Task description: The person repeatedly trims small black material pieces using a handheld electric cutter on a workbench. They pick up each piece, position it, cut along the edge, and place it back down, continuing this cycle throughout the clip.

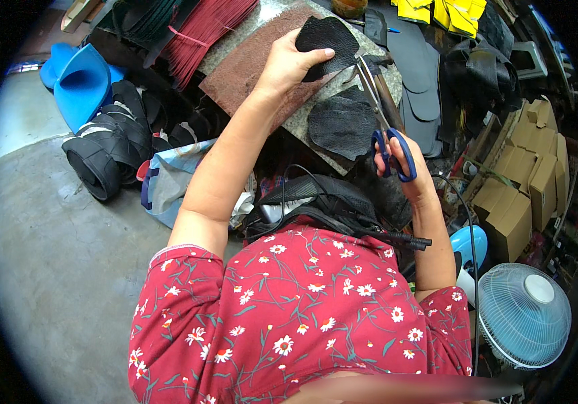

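Observation:
My left hand pinches a black textured leather piece with a rounded edge, thumb on top, above the table. In my right hand is a pair of scissors with dark blue handles, fingers through the loops. The blades point up and away, their tips close beside the right edge of the held piece; whether they touch it I cannot tell. Below lies a stack of rounded black leather pieces at the near edge of the speckled table. A reddish-brown sheet lies under my left wrist.
Red strips lie in a bundle at the far left. Grey sole-shaped sheets are right of the table, with yellow pieces beyond. Cardboard boxes and a fan stand at right. Black rolls and blue sheets sit left.

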Tool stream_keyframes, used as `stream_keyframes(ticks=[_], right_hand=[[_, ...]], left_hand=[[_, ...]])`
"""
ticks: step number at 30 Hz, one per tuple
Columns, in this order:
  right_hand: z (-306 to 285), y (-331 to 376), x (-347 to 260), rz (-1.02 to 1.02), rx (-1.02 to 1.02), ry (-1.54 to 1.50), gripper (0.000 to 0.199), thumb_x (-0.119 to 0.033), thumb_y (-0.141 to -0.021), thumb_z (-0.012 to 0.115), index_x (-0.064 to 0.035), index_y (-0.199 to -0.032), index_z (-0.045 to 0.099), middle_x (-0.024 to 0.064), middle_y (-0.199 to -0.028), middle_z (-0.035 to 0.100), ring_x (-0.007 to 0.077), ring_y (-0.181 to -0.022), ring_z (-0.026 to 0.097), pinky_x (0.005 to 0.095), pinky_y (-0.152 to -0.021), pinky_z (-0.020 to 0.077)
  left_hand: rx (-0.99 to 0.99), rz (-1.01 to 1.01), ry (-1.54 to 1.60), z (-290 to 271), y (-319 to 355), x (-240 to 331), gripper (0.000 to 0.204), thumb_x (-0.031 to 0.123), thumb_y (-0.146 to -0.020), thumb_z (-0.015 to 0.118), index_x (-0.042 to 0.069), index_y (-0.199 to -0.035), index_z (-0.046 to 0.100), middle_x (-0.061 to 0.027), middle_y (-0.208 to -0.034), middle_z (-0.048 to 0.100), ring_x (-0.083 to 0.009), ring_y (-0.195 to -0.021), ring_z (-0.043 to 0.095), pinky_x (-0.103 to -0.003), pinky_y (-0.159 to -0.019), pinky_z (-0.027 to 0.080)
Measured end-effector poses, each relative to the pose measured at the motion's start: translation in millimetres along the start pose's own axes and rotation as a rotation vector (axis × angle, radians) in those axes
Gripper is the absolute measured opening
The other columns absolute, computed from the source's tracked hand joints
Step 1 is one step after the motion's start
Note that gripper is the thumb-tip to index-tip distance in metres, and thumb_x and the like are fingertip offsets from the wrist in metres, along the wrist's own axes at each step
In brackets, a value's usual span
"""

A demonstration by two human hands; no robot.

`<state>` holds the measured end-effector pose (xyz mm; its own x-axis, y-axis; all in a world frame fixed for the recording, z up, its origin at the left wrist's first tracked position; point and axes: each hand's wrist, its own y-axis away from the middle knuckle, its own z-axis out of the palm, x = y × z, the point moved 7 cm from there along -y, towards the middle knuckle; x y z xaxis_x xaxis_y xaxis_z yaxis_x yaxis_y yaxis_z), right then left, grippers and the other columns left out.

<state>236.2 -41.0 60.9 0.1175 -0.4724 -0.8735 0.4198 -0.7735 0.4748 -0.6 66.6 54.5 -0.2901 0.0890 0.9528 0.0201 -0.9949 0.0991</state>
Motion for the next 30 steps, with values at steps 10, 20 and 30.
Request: stream_keyframes(ticks=[10,20,30], right_hand=[[5,6,-12,-0.052,-0.003,-0.079,0.05,-0.052,-0.089,0.061,-0.002,-0.09,0.058,0.0046,-0.059,0.055,0.0097,-0.05,0.05,0.0226,-0.049,0.0402],[8,7,-10,-0.049,0.053,-0.121,0.045,-0.047,-0.092,0.06,-0.002,-0.088,0.057,0.001,-0.059,0.05,0.0084,-0.05,0.049,0.0213,-0.045,0.0393],[0,6,0,-0.021,0.104,-0.224,0.039,-0.04,-0.094,0.059,-0.0019,-0.089,0.055,0.0023,-0.063,0.053,0.0096,-0.051,0.05,0.0233,-0.048,0.0406]], left_hand=[[0.005,0.036,-0.003,3,2,2,0.035,0.0,-0.077,0.075,-0.002,-0.109,0.062,-0.0086,-0.098,0.069,-0.0141,-0.083,0.067,-0.027,-0.077,0.056],[0.053,0.031,0.094,14,14,12,0.029,-0.003,-0.078,0.072,-0.002,-0.105,0.063,-0.0084,-0.096,0.069,-0.0142,-0.081,0.067,-0.027,-0.073,0.056],[0.053,-0.014,0.195,17,12,6,0.032,-0.004,-0.078,0.071,-0.002,-0.109,0.062,-0.0086,-0.096,0.069,-0.0157,-0.082,0.068,-0.028,-0.075,0.056]])
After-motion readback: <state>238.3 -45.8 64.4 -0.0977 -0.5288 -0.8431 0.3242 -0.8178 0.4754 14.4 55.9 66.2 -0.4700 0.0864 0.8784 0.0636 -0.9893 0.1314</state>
